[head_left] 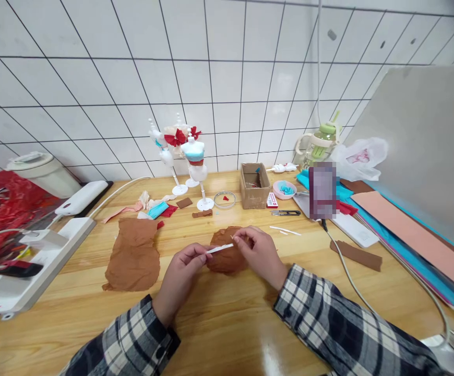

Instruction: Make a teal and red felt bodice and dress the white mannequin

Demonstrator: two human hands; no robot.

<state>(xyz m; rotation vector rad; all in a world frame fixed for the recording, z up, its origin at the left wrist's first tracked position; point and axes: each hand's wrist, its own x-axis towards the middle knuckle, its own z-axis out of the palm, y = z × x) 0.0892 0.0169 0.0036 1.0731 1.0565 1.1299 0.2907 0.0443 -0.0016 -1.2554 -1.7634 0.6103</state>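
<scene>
A narrow white strip spans the gap between my two hands, above a round piece of crinkled brown material on the table. My left hand pinches the strip's left end between thumb and fingers. At the other end, my right hand has its thumb and fingers closed on the strip. A larger crinkled brown piece lies flat to the left. Thin white strips rest on the wood right of my right hand.
Small white dress forms stand behind my hands. Near them are a cardboard box, a pink bowl, thread snips and a propped phone with a cable. A power strip lies left, coloured sheets right.
</scene>
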